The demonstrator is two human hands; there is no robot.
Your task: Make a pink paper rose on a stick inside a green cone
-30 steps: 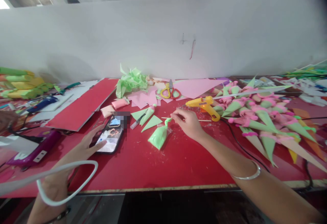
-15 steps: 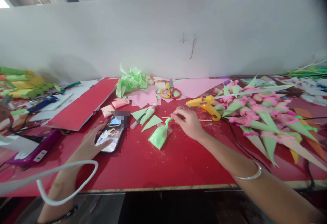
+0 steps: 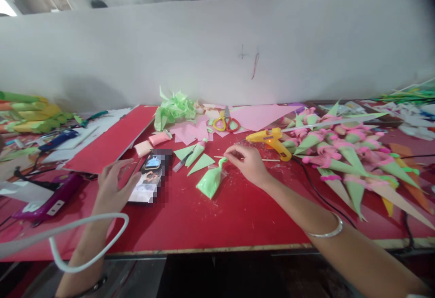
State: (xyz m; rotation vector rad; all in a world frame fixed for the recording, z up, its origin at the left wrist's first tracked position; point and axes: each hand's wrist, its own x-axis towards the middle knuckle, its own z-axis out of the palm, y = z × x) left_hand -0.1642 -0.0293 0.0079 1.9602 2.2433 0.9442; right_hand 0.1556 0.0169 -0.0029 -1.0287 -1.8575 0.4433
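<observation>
My left hand (image 3: 113,188) is raised beside the phone (image 3: 147,181), its fingers spread and curved with nothing in them. The phone lies face up with a lit picture on its screen, partly blurred by blocks. My right hand (image 3: 245,162) is closed in a pinch at the narrow top of a small clear bag of light green clay (image 3: 209,183). A thin stick (image 3: 271,160) lies on the table and passes behind that hand. Left of the bag are a green paper triangle (image 3: 201,164) and a green paper cone with a pink top (image 3: 196,153).
A yellow glue gun (image 3: 277,143) with its black cord lies right of my right hand. Finished green and pink paper cones (image 3: 350,153) are heaped at the right. Scissors (image 3: 226,123), pink paper (image 3: 260,115) and crumpled green paper (image 3: 175,109) lie at the back. A purple power strip (image 3: 50,198) stands left.
My left hand has lifted off the phone's screen and moved left, its fingers opening. My right hand stays at the top of the green clay bag.
</observation>
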